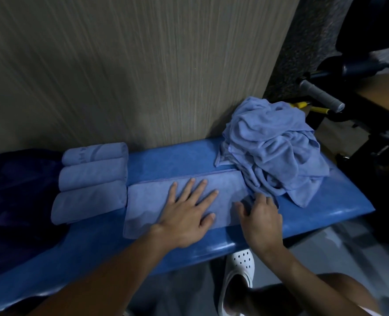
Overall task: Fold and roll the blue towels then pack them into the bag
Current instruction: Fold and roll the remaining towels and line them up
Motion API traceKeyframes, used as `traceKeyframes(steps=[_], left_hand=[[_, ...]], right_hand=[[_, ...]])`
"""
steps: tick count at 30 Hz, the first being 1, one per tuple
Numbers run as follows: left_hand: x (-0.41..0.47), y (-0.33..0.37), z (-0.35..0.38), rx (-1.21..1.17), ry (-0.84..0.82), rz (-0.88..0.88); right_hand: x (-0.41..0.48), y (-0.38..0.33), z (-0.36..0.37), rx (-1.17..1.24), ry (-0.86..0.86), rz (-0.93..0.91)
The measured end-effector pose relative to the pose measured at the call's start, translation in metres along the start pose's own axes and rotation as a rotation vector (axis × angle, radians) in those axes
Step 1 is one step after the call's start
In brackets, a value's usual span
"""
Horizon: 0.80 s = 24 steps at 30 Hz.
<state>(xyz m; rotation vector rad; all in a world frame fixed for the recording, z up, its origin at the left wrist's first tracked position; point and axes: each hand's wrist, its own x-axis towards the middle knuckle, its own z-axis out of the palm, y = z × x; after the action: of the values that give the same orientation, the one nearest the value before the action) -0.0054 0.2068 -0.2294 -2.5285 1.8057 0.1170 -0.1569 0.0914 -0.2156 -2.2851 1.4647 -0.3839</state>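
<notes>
At the far left a dark blue bag (17, 190) lies slumped over the end of the blue padded bench (173, 160), its opening too dim to make out. Just beside it three rolled towels (93, 179) rest side by side on the bench, touching one another, with the farthest roll against the wood-grain wall panel (120, 65). Next to the rolls a folded towel (147, 201) lies flat as a long strip running along the bench. The left hand (189, 215) presses on the strip's middle, palm down, fingers straight and spread. The right hand (260, 215) is near it at the strip's right end, fingers curled and pinching the cloth's edge. Beyond that hand, a loose pile of unfolded towels (273, 151) is heaped on the bench's right end, spilling against the strip's far corner. Below the bench's front edge a white perforated clog (239, 270) shows on the floor. At the far right stands dark exercise equipment with a grey handle grip (321, 94).
</notes>
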Motion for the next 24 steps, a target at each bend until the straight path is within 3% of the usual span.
traceKeyframes(steps=[6, 12, 16, 18, 20, 22, 24], left_hand=[[0.006, 0.001, -0.003, -0.020, -0.017, -0.007], [0.003, 0.002, -0.004, -0.009, -0.017, -0.007], [0.004, 0.003, -0.003, -0.045, -0.029, -0.014], [0.009, 0.001, -0.008, -0.089, 0.005, -0.051], [0.017, -0.006, -0.014, -0.103, 0.050, -0.115], [0.022, -0.016, -0.017, -0.051, 0.076, -0.106], [0.023, -0.027, -0.018, -0.002, 0.111, -0.076]], right_hand=[[0.011, -0.006, -0.007, -0.181, -0.080, 0.015], [0.015, -0.012, -0.009, -0.025, -0.111, 0.123], [0.014, -0.014, -0.008, 0.228, -0.124, 0.091], [0.015, -0.014, -0.011, 0.196, -0.109, 0.070], [0.017, -0.010, -0.009, -0.010, 0.012, -0.045], [0.023, -0.008, -0.004, -0.171, 0.191, -0.282], [0.039, -0.013, 0.000, -0.290, 0.260, -0.504]])
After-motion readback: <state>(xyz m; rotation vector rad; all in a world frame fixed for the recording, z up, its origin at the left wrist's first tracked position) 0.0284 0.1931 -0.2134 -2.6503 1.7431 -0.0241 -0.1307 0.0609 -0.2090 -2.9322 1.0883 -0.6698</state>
